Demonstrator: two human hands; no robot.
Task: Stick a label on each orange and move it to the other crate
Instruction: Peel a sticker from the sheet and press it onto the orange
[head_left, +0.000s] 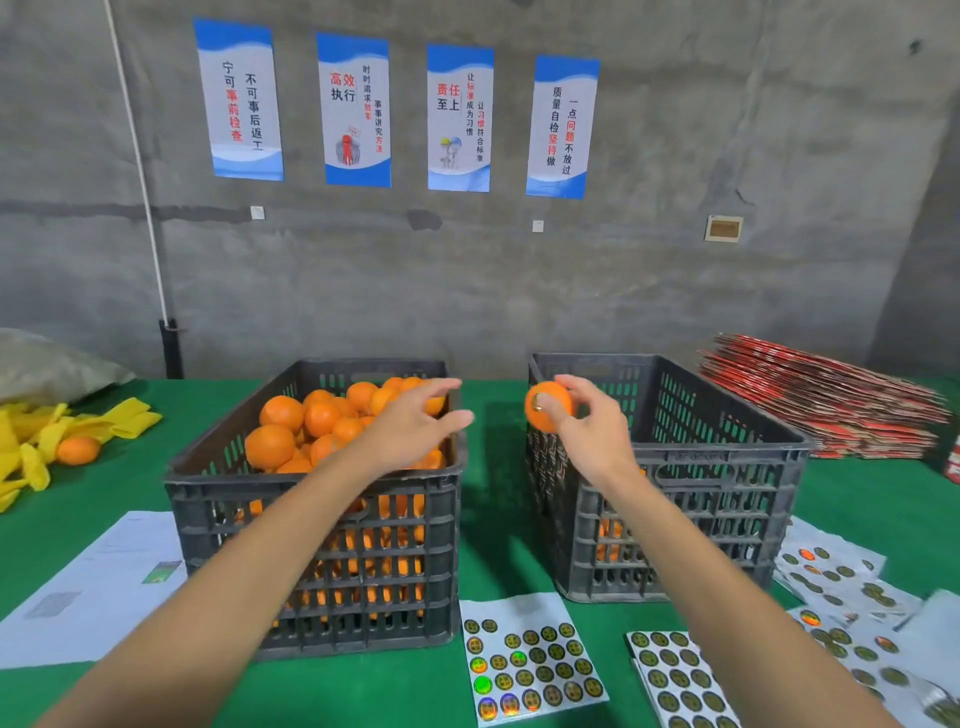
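Two dark plastic crates stand on the green table. The left crate (218, 499) is heaped with oranges (280, 413). The right crate (727, 457) holds only a few oranges low down, seen through its slats. My right hand (592, 426) grips one orange (543, 415) above the right crate's near-left corner, with my thumb pressing a round label on its face. My left hand (415, 423) hovers over the left crate's right side, fingers spread, holding nothing. Sheets of round holographic labels (530, 660) lie in front of the crates.
More label sheets (841, 587) lie at the right front. A stack of flattened red cartons (831, 400) sits at the back right. Yellow foam nets (36, 441) and a loose orange (78, 449) lie at the left. White papers (88, 587) lie at the left front.
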